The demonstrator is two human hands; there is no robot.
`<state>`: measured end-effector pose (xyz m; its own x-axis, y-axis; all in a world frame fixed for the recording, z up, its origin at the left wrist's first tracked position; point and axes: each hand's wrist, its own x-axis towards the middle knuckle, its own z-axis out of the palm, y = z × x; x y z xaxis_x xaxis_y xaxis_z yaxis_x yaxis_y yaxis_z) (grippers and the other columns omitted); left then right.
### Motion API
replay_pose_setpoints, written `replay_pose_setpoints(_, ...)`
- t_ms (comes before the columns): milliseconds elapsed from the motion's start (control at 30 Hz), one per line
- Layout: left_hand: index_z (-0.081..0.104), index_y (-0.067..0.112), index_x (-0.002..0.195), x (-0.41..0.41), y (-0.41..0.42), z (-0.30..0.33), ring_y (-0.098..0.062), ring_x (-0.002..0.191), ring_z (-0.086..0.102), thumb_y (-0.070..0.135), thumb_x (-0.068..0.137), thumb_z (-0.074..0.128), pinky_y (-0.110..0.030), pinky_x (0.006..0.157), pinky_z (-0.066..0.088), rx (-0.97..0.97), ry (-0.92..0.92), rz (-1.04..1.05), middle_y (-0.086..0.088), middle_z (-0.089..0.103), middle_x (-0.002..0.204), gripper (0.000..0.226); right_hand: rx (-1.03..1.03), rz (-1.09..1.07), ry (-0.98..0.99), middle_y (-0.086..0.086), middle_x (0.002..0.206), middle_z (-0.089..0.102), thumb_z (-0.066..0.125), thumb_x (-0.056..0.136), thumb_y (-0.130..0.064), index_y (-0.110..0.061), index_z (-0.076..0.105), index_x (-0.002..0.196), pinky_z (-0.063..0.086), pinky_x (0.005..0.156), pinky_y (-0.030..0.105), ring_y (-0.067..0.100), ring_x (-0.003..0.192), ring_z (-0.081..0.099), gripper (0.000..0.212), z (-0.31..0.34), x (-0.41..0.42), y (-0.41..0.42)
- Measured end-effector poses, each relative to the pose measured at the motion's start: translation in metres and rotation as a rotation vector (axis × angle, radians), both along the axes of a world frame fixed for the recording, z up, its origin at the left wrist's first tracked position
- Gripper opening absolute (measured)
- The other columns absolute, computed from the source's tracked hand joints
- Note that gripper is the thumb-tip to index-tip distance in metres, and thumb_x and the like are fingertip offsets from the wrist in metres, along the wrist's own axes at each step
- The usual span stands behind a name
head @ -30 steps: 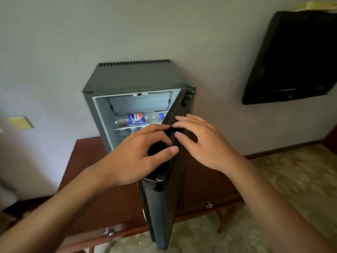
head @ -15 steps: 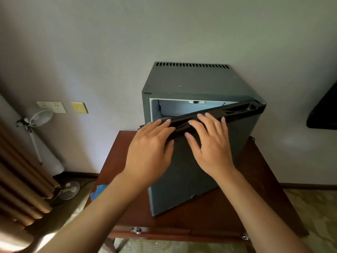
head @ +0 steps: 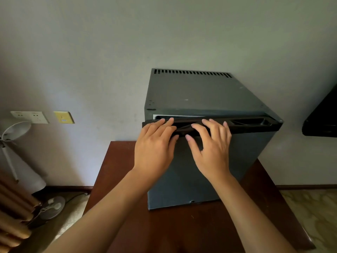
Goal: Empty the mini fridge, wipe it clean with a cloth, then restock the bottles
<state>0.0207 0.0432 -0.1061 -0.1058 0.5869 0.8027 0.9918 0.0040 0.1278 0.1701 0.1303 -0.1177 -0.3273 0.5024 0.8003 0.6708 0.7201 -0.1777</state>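
Mini fridge [head: 204, 94], dark grey, stands on a reddish wooden table [head: 182, 230] against the wall at centre right of the frame, its door [head: 251, 154] nearly closed with only a thin pale gap showing under the top edge. Left hand [head: 155, 148] and right hand [head: 211, 150] lie flat side by side on the door's upper front, fingers straight and reaching over its black top rim, gripping nothing. A white wall socket [head: 30, 116] and a yellow plate [head: 63, 117] sit at middle left.

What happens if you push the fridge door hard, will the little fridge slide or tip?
The mini fridge looks boxy and squat on the wooden table, so it probably won't tip. The door looks stiff and nearly shut under both hands, so it likely just clicks closed.
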Motion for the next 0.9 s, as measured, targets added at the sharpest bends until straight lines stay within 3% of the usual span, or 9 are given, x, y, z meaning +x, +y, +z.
replay_pose_setpoints(167, 0.072, 0.011, 0.108, -0.017, 0.022, -0.005, -0.024, 0.116, 0.062, 0.023, 0.095, 0.063, -0.035, 0.097, 0.042, 0.046, 0.015, -0.046, -0.003, 0.067, 0.126, 0.019, 0.007, -0.062, -0.009, 0.009, 0.124, 0.059, 0.061, 0.094, -0.037, -0.016, 0.067, 0.118, 0.02, 0.118, 0.051, 0.028, 0.127, 0.049, 0.032, -0.001, -0.014, 0.01)
replay_pose_setpoints(367, 0.071, 0.011, 0.111, -0.029, 0.038, -0.009, -0.024, 0.099, 0.062, 0.023, 0.097, 0.061, -0.035, 0.088, 0.04, 0.111, 0.074, -0.055, -0.006, 0.068, 0.119, 0.021, -0.001, -0.095, -0.002, 0.01, 0.125, 0.058, 0.061, 0.095, -0.038, -0.016, 0.067, 0.118, 0.019, 0.119, 0.052, 0.028, 0.128, 0.047, 0.032, -0.002, -0.024, 0.017)
replay_pose_setpoints(600, 0.07, 0.012, 0.113, -0.032, 0.036, -0.009, -0.023, 0.102, 0.063, 0.023, 0.097, 0.061, -0.035, 0.092, 0.04, 0.075, 0.074, -0.075, -0.005, 0.068, 0.119, 0.022, -0.083, -0.098, 0.004, 0.007, 0.133, 0.054, 0.054, 0.097, -0.034, -0.018, 0.062, 0.126, 0.013, 0.122, 0.047, 0.025, 0.136, 0.04, 0.034, 0.0, -0.024, 0.007)
replay_pose_setpoints(800, 0.072, 0.016, 0.105, -0.028, 0.021, 0.009, -0.022, 0.092, 0.062, 0.027, 0.093, 0.06, -0.034, 0.084, 0.043, -0.014, -0.038, -0.128, 0.001, 0.07, 0.101, 0.02, -0.201, -0.07, -0.066, 0.003, 0.144, 0.049, 0.045, 0.098, -0.038, -0.021, 0.055, 0.135, 0.016, 0.122, 0.046, 0.021, 0.142, 0.033, 0.043, 0.009, -0.014, -0.004)
replay_pose_setpoints(900, 0.073, 0.019, 0.096, -0.027, 0.017, 0.022, -0.021, 0.084, 0.062, 0.031, 0.092, 0.057, -0.036, 0.077, 0.047, -0.073, -0.136, -0.164, 0.004, 0.069, 0.093, 0.021, -0.317, 0.038, -0.009, -0.003, 0.144, 0.049, 0.049, 0.099, -0.035, -0.022, 0.06, 0.13, 0.025, 0.117, 0.038, 0.014, 0.142, 0.031, 0.036, 0.02, -0.004, -0.013)
